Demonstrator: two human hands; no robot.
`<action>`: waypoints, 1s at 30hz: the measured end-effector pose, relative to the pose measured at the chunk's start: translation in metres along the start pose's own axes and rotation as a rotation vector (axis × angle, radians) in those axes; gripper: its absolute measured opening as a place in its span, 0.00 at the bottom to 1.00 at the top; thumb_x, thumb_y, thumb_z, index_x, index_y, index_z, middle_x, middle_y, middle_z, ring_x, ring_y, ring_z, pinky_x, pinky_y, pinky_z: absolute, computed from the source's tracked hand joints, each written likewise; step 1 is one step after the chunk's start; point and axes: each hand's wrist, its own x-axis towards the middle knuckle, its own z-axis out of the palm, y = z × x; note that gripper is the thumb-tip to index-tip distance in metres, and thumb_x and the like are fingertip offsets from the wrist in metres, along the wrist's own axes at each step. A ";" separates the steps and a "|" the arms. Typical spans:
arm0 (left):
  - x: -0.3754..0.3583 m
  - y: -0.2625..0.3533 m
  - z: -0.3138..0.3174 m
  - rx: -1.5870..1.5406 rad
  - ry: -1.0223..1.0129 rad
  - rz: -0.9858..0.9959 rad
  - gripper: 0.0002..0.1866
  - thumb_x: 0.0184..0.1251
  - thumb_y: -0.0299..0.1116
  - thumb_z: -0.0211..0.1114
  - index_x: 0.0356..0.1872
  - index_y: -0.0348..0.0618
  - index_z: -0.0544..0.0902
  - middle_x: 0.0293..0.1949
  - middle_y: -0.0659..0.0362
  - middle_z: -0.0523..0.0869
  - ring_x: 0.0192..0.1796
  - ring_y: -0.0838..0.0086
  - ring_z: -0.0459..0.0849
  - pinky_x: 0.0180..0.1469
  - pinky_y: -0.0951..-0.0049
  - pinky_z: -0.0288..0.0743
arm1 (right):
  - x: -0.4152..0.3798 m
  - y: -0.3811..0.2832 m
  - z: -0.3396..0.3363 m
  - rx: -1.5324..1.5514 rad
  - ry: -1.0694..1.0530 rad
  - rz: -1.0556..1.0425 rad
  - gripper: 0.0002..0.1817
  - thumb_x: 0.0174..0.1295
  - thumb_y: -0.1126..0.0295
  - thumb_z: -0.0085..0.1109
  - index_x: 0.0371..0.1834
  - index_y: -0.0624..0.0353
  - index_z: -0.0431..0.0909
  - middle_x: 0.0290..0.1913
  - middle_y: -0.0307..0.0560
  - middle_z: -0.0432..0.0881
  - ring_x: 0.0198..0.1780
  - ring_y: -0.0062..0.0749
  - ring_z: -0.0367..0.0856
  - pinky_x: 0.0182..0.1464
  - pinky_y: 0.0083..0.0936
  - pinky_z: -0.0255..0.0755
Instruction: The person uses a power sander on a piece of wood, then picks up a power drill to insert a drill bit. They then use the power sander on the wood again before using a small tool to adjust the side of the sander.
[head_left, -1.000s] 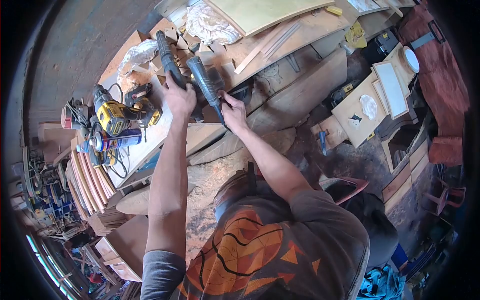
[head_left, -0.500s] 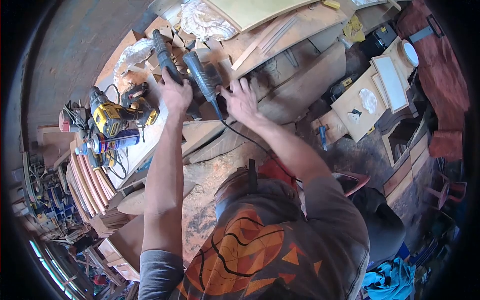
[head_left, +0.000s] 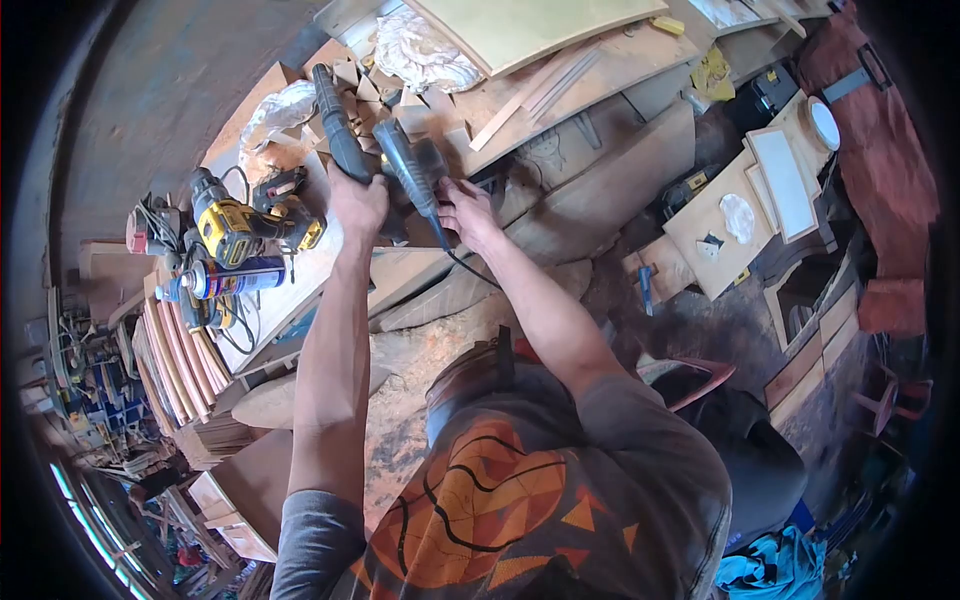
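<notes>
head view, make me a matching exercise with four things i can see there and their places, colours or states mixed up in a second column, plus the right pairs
Things:
1. drill
2. black tube
3. grey tool
4. teal cloth

Places, colours or states:
A. at the lower right of the view
B. with a cord running from its lower end
C. yellow and black
D. in the grip of the left hand

Right pairs: 1-C, 2-D, 3-B, 4-A
</notes>
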 end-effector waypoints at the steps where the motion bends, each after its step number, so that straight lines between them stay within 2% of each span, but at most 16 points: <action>1: -0.006 -0.005 -0.002 -0.038 0.029 0.038 0.45 0.58 0.35 0.73 0.76 0.32 0.63 0.58 0.34 0.85 0.61 0.42 0.85 0.67 0.54 0.76 | 0.003 0.004 -0.003 0.035 -0.007 -0.005 0.20 0.75 0.61 0.65 0.62 0.61 0.77 0.48 0.47 0.86 0.32 0.29 0.86 0.32 0.28 0.84; 3: -0.018 -0.015 -0.002 -0.104 0.040 0.032 0.44 0.58 0.32 0.73 0.75 0.29 0.63 0.57 0.35 0.85 0.59 0.48 0.87 0.65 0.58 0.77 | -0.008 0.002 -0.001 0.028 -0.052 -0.019 0.19 0.74 0.63 0.66 0.61 0.61 0.79 0.48 0.45 0.85 0.34 0.28 0.86 0.33 0.28 0.85; 6: -0.035 -0.035 0.000 -0.319 0.090 0.053 0.42 0.58 0.23 0.70 0.75 0.23 0.62 0.55 0.41 0.86 0.54 0.63 0.87 0.60 0.66 0.79 | -0.035 -0.004 0.010 -0.238 0.122 -0.245 0.15 0.70 0.68 0.70 0.56 0.61 0.83 0.46 0.39 0.83 0.41 0.22 0.82 0.36 0.26 0.86; 7: -0.045 -0.030 -0.002 -0.545 0.075 -0.020 0.39 0.57 0.23 0.72 0.72 0.27 0.67 0.54 0.44 0.86 0.56 0.60 0.86 0.62 0.63 0.78 | -0.051 -0.014 0.016 -0.318 0.159 -0.320 0.16 0.68 0.70 0.72 0.56 0.61 0.83 0.45 0.40 0.83 0.44 0.23 0.82 0.42 0.25 0.85; 9: -0.066 -0.002 -0.025 -0.732 0.019 -0.065 0.40 0.60 0.22 0.70 0.74 0.25 0.64 0.55 0.46 0.86 0.54 0.64 0.86 0.61 0.68 0.79 | -0.065 -0.024 0.003 -0.489 0.081 -0.633 0.15 0.66 0.71 0.73 0.53 0.62 0.83 0.47 0.40 0.83 0.47 0.24 0.82 0.50 0.23 0.80; 11: -0.089 0.033 -0.058 -0.828 -0.023 -0.093 0.42 0.61 0.22 0.69 0.76 0.23 0.60 0.55 0.45 0.86 0.53 0.66 0.87 0.59 0.70 0.80 | -0.098 -0.054 0.005 -0.413 -0.090 -0.784 0.15 0.64 0.74 0.73 0.52 0.62 0.82 0.57 0.44 0.80 0.55 0.27 0.80 0.60 0.25 0.75; 13: -0.107 0.041 -0.074 -0.955 -0.106 -0.057 0.44 0.66 0.24 0.71 0.78 0.22 0.56 0.57 0.45 0.85 0.52 0.69 0.87 0.52 0.73 0.84 | -0.140 -0.080 0.014 -0.531 -0.090 -0.849 0.21 0.61 0.76 0.73 0.55 0.63 0.76 0.66 0.51 0.73 0.63 0.31 0.76 0.66 0.30 0.73; 14: -0.120 0.038 -0.079 -1.053 -0.190 -0.152 0.42 0.68 0.24 0.71 0.78 0.24 0.57 0.58 0.45 0.85 0.51 0.69 0.88 0.50 0.73 0.85 | -0.159 -0.089 0.025 -0.545 -0.106 -0.841 0.21 0.61 0.76 0.73 0.55 0.63 0.76 0.66 0.51 0.73 0.63 0.31 0.76 0.66 0.30 0.73; 16: -0.152 0.050 -0.095 -1.310 -0.290 -0.371 0.37 0.71 0.24 0.69 0.76 0.26 0.61 0.57 0.47 0.85 0.50 0.71 0.89 0.47 0.72 0.88 | -0.193 -0.110 0.046 -0.394 -0.353 -0.993 0.27 0.57 0.77 0.74 0.55 0.60 0.68 0.69 0.57 0.69 0.67 0.37 0.72 0.69 0.36 0.70; 18: -0.188 0.057 -0.114 -1.618 -0.336 -0.625 0.24 0.75 0.21 0.65 0.67 0.32 0.70 0.51 0.51 0.85 0.45 0.71 0.90 0.47 0.68 0.91 | -0.227 -0.119 0.060 -0.478 -0.359 -0.963 0.29 0.55 0.77 0.75 0.54 0.58 0.65 0.69 0.59 0.69 0.67 0.38 0.73 0.69 0.37 0.71; 19: -0.209 0.043 -0.108 -1.716 -0.307 -0.626 0.18 0.76 0.23 0.65 0.62 0.35 0.72 0.49 0.54 0.85 0.46 0.71 0.90 0.47 0.70 0.91 | -0.242 -0.122 0.066 -0.551 -0.371 -0.920 0.31 0.54 0.77 0.76 0.53 0.57 0.62 0.68 0.60 0.70 0.66 0.40 0.73 0.68 0.38 0.71; 24: -0.274 -0.012 -0.124 -1.795 -0.519 -0.705 0.17 0.78 0.26 0.64 0.63 0.40 0.73 0.51 0.56 0.85 0.52 0.68 0.88 0.52 0.63 0.88 | -0.293 -0.105 0.097 -1.032 -0.223 -0.842 0.28 0.52 0.79 0.75 0.51 0.59 0.66 0.66 0.58 0.75 0.64 0.37 0.75 0.68 0.35 0.70; 25: -0.280 -0.023 -0.132 -1.803 -0.515 -0.703 0.17 0.78 0.26 0.64 0.63 0.40 0.73 0.51 0.56 0.85 0.52 0.68 0.88 0.52 0.63 0.88 | -0.294 -0.093 0.099 -1.118 -0.168 -0.805 0.28 0.52 0.73 0.77 0.52 0.60 0.69 0.60 0.57 0.79 0.60 0.39 0.79 0.64 0.36 0.73; 26: -0.284 -0.033 -0.144 -1.762 -0.549 -0.753 0.16 0.81 0.28 0.58 0.64 0.40 0.74 0.53 0.55 0.85 0.52 0.67 0.88 0.54 0.62 0.88 | -0.295 -0.079 0.104 -1.201 -0.112 -0.763 0.29 0.52 0.67 0.79 0.53 0.62 0.72 0.53 0.56 0.82 0.55 0.41 0.82 0.60 0.38 0.75; 27: -0.290 -0.045 -0.155 -1.722 -0.579 -0.810 0.15 0.84 0.30 0.52 0.65 0.39 0.74 0.55 0.54 0.84 0.53 0.66 0.87 0.55 0.62 0.88 | -0.298 -0.063 0.110 -1.210 -0.118 -0.755 0.29 0.52 0.67 0.79 0.53 0.62 0.72 0.53 0.56 0.82 0.55 0.41 0.82 0.60 0.38 0.75; 30: -0.305 -0.099 -0.173 -1.733 -0.670 -0.920 0.18 0.82 0.32 0.58 0.66 0.36 0.73 0.60 0.50 0.83 0.58 0.64 0.86 0.56 0.63 0.86 | -0.305 -0.013 0.137 -1.349 -0.133 -0.666 0.30 0.55 0.64 0.77 0.57 0.63 0.74 0.47 0.59 0.84 0.50 0.48 0.84 0.56 0.40 0.77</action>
